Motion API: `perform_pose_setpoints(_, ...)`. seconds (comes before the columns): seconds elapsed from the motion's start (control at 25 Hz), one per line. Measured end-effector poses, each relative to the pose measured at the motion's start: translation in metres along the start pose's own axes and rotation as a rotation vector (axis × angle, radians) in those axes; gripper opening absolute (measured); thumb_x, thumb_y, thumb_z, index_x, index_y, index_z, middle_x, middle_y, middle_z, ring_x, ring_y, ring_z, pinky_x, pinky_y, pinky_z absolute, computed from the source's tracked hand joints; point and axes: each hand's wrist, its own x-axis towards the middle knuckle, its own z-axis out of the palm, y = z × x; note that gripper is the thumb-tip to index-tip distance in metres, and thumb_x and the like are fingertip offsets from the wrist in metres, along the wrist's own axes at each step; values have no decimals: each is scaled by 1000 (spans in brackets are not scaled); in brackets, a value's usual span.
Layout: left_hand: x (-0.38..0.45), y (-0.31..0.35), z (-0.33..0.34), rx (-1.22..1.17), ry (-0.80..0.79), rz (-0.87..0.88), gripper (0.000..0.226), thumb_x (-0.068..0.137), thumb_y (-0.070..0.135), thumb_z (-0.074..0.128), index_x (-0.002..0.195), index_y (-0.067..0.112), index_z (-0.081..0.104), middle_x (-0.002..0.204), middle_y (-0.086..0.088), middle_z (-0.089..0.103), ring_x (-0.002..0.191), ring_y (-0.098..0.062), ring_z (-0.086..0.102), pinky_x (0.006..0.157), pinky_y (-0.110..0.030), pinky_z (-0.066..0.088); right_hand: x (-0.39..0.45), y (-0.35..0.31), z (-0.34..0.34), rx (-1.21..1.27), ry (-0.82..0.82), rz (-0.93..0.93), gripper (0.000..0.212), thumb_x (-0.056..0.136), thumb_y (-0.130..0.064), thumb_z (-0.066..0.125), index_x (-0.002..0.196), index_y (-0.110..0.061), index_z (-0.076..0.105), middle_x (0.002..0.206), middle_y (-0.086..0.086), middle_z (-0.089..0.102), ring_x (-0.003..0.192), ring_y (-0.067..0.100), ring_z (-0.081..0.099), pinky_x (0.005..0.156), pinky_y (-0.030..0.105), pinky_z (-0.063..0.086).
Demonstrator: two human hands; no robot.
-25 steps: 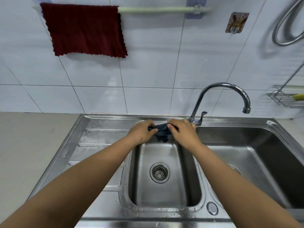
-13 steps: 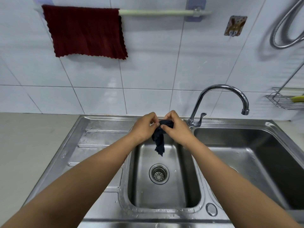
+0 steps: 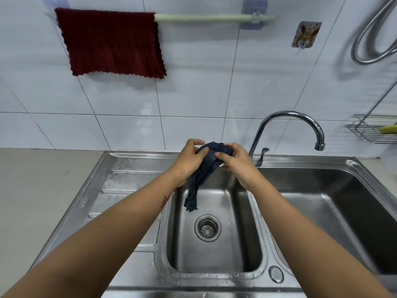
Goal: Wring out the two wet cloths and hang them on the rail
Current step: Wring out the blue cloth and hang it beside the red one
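Note:
A dark blue cloth [image 3: 206,166] hangs bunched between both my hands over the small middle sink basin [image 3: 214,244]. My left hand [image 3: 189,160] grips its upper left part, thumb on top. My right hand [image 3: 236,162] pinches its upper right part. A twisted tail of the cloth dangles down toward the drain [image 3: 207,227]. A dark red cloth [image 3: 111,41] is draped over the left end of the pale green rail [image 3: 214,17] on the tiled wall. The rail's right stretch is bare.
A chrome tap [image 3: 287,125] arches right of my hands over the large right basin [image 3: 333,207]. The ribbed draining board [image 3: 120,190] lies left, beside a beige counter [image 3: 32,190]. A wire rack [image 3: 373,130], a metal hose [image 3: 373,35] and a wall hook [image 3: 306,34] are at right.
The cloth was twisted tight between my fists low over the basin. My hands have risen and loosened, and the cloth is opening out with its tail hanging longer.

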Motion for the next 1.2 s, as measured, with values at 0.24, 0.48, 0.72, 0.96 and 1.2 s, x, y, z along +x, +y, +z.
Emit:
perform_pose_setpoints(0.24, -1, 5, -3, 31, 20, 95, 10, 97, 19, 53, 96, 12, 59, 89, -3, 64, 87, -19, 61, 79, -29, 50, -2, -6, -1, 63, -25, -25, 12, 87, -12, 64, 92, -22, 58, 84, -2, 61, 71, 11, 56, 75, 36, 49)
perform_pose_setpoints(0.48, 1, 3, -3, -131, 67, 25, 17, 93, 12, 57, 84, 21, 45, 92, -14, 58, 88, -27, 59, 76, -36, 47, 0, -10, -1, 116, 25, 16, 13, 87, -15, 67, 90, -17, 55, 83, 2, 62, 67, 8, 60, 74, 36, 50)
perform_pose_setpoints(0.72, 4, 7, -2, -198, 108, -23, 17, 97, 11, 50, 112, 18, 50, 104, -7, 59, 90, -17, 61, 72, -25, 48, 0, -8, -1, 204, -39, 45, 14, 89, -19, 65, 86, -15, 52, 96, 10, 65, 87, 21, 64, 82, 39, 51)
perform_pose_setpoints(0.96, -1, 6, 12, 216, 203, 174, 25, 89, 40, 62, 92, 16, 57, 103, -2, 56, 80, -7, 52, 73, -20, 41, -2, -9, 7, 174, -49, -14, 14, 91, -20, 63, 92, -8, 56, 96, 14, 67, 88, 24, 67, 76, 37, 54)
perform_pose_setpoints(1.2, -5, 8, 10, 139, 21, 158, 23, 91, 29, 62, 91, 6, 57, 83, 3, 61, 77, -14, 55, 72, -27, 47, -4, -15, 0, 213, -104, 5, 22, 97, -27, 53, 96, -7, 62, 80, 4, 67, 66, 12, 64, 66, 26, 54)
